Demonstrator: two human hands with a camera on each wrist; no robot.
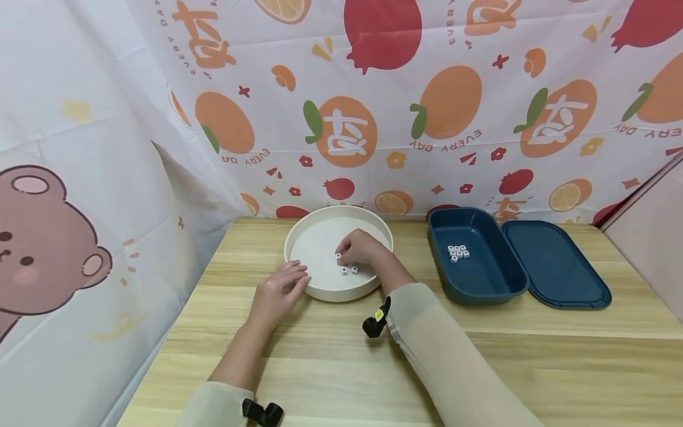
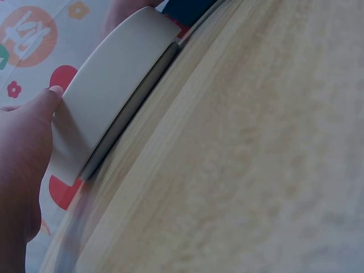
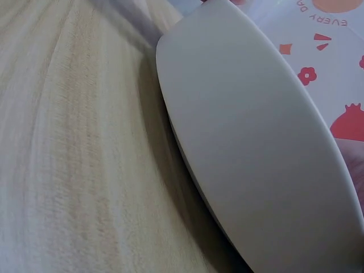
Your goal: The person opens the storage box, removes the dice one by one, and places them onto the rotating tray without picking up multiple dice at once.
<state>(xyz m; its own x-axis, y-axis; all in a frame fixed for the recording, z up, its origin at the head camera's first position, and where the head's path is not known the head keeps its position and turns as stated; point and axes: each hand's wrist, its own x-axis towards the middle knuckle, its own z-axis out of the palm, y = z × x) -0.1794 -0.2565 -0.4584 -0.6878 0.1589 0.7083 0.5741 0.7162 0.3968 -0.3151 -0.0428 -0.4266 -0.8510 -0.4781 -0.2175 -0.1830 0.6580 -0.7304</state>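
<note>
A round cream-white tray (image 1: 325, 294) with a low wall stands on the wooden table. My right hand (image 1: 361, 248) reaches over its near right side, thumb and fingers pinching a small white cube (image 1: 338, 256) with dark marks. Just below those fingers, two similar white cubes (image 1: 354, 270) lie on the tray floor. My left hand (image 1: 277, 292) rests at the tray's left rim with its fingers loosely extended; in the left wrist view the thumb (image 2: 55, 91) touches the rim. The right wrist view shows mostly the tray's outer wall (image 3: 244, 125), which hides the fingers.
To the right, a deep blue rectangular container (image 1: 480, 296) holds several white cubes (image 1: 458, 252) in a cluster. Its flat blue lid (image 1: 557, 264) lies beside it. A fruit-print cloth (image 1: 395, 107) hangs behind the table, and a white cloth with a bear (image 1: 48, 237) hangs at left.
</note>
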